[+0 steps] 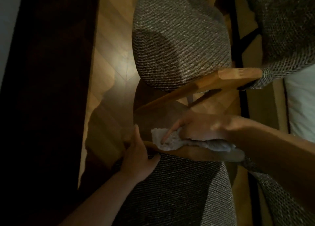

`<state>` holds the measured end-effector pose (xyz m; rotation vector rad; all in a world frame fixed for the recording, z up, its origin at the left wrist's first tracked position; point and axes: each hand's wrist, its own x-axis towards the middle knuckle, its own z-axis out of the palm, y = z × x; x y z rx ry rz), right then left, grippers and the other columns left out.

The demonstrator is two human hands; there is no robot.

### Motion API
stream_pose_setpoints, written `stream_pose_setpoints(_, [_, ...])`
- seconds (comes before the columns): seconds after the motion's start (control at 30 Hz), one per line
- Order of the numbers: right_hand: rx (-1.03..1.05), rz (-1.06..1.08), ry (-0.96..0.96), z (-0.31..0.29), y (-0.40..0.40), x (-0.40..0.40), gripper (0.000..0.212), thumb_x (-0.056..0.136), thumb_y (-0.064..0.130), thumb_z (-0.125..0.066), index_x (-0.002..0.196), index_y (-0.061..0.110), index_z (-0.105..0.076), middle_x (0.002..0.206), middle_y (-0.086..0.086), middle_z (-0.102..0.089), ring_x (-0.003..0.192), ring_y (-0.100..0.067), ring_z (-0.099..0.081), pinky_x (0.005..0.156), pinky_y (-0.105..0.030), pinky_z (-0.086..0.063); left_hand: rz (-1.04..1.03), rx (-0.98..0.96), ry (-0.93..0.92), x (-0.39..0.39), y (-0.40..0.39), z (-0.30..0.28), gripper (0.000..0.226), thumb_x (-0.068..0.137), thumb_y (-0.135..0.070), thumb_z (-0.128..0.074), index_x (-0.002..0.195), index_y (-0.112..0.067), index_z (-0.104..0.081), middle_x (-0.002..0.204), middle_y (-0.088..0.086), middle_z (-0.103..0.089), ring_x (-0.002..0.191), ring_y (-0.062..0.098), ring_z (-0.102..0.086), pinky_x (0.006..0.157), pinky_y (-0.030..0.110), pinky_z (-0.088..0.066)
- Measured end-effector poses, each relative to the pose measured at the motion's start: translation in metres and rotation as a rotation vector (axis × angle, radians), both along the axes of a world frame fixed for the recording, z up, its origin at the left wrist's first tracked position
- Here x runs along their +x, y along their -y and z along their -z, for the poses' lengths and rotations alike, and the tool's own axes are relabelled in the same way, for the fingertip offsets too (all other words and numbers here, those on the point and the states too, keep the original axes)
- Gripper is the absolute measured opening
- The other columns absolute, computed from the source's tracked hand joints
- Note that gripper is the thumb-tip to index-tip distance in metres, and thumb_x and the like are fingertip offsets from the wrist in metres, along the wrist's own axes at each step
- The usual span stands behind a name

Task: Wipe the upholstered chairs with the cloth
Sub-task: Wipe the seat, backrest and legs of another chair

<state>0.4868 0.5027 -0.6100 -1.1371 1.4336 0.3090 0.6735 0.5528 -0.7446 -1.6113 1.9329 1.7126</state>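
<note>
A chair upholstered in grey woven fabric (pixel 180 43) stands below me, its seat in the upper middle and its padded back (pixel 179 183) at the bottom. A wooden rail (pixel 190 153) runs along the top of that back. My right hand (pixel 201 126) presses a pale crumpled cloth (pixel 170 140) onto the rail, fingers stretched over it. My left hand (pixel 138 152) holds the left end of the chair back, thumb on the fabric and fingers round the edge.
A dark table edge (pixel 51 89) fills the left side. A second chair in the same fabric (pixel 286 29) stands at the right, its wooden leg (pixel 204 84) slanting across the first chair. Wood floor (pixel 112 55) lies between. A white surface (pixel 301 103) shows at far right.
</note>
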Motion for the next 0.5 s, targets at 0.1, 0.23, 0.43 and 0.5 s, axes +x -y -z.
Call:
stream_pose_setpoints(0.1, [0.113, -0.050, -0.005, 0.030, 0.013, 0.008, 0.038, 0.089, 0.007, -0.048, 0.107, 0.032, -0.071, 0.094, 0.000, -0.070, 0.082, -0.019, -0.062, 0.075, -0.029, -0.052, 0.169, -0.062, 0.019, 0.000, 0.015, 0.012, 0.119, 0.081, -0.059, -0.064, 0.149, -0.019, 0.025, 0.160, -0.002, -0.008, 0.141, 0.022, -0.032, 0.103, 0.038, -0.042])
stream_pose_setpoints(0.23, [0.200, -0.134, -0.067, 0.081, 0.024, 0.018, 0.039, 0.091, 0.009, -0.049, 0.126, 0.025, -0.058, 0.109, 0.004, -0.059, 0.083, -0.006, -0.054, 0.066, -0.013, -0.043, 0.247, -0.111, 0.104, 0.002, 0.013, 0.019, 0.124, 0.073, -0.079, -0.052, 0.147, -0.020, 0.028, 0.162, -0.003, 0.006, 0.144, 0.019, -0.024, 0.103, 0.038, -0.043])
stream_pose_setpoints(0.43, [0.241, -0.163, -0.061, 0.101, 0.029, 0.023, 0.043, 0.091, 0.010, -0.050, 0.130, 0.029, -0.054, 0.110, 0.006, -0.052, 0.099, -0.009, -0.048, 0.070, -0.013, -0.040, 0.261, -0.294, 0.230, -0.001, 0.011, 0.021, 0.132, 0.067, -0.087, -0.047, 0.145, -0.015, 0.032, 0.160, -0.001, 0.016, 0.138, 0.021, -0.035, 0.089, 0.030, -0.044])
stream_pose_setpoints(0.5, [0.188, -0.158, -0.031, 0.079, 0.022, 0.013, 0.040, 0.088, 0.014, -0.052, 0.114, 0.043, -0.061, 0.107, 0.013, -0.058, 0.100, -0.008, -0.053, 0.081, -0.020, -0.042, 0.282, -0.276, 0.241, -0.001, 0.012, 0.018, 0.131, 0.067, -0.087, -0.046, 0.145, -0.015, 0.031, 0.160, 0.000, 0.016, 0.138, 0.020, -0.036, 0.087, 0.029, -0.044])
